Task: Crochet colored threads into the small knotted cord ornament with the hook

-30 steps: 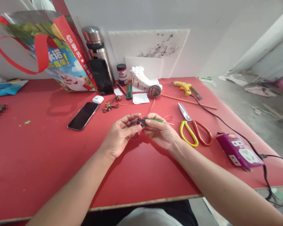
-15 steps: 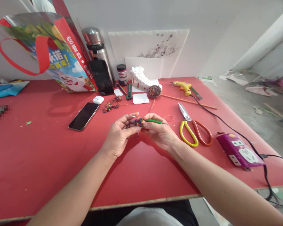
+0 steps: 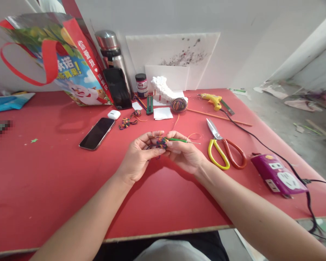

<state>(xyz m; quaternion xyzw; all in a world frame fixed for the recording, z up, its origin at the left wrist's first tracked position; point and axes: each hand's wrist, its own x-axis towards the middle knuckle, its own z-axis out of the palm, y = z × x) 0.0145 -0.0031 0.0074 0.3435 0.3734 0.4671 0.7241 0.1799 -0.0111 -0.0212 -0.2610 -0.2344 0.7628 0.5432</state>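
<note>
1. Multicoloured crochet piece [image 3: 161, 142], small and knotted, is held just above the red desk [image 3: 163, 203], midway between its near and far edges.
2. Left hand [image 3: 138, 156] pinches the piece between thumb and fingers, with dark loops of yarn hanging by the fingertips.
3. Right hand [image 3: 185, 151] grips a green-handled hook [image 3: 178, 140], its fingertips close against the piece's right side; the two hands nearly meet.
4. From near the hands, an orange strand [image 3: 176, 122] runs toward a yarn ball [image 3: 178, 104] by the far edge, beside folded white paper [image 3: 163, 113].
5. Right of the hands lie scissors [image 3: 214, 130], blades toward the far edge, one handle loop yellow, the other orange-red.
6. Near the right edge sits a purple power block [image 3: 279, 174]; a yellow glue gun [image 3: 215, 102] lies near the far right corner, beyond a thin stick [image 3: 220, 116].
7. Left of the hands are a phone [image 3: 97, 133], a white case [image 3: 114, 115] and a second crochet piece [image 3: 125, 123].
8. Along the far edge stand a printed bag [image 3: 83, 85], a steel flask [image 3: 107, 40], a propped black phone [image 3: 117, 88] and a dark-lidded jar [image 3: 141, 85].
</note>
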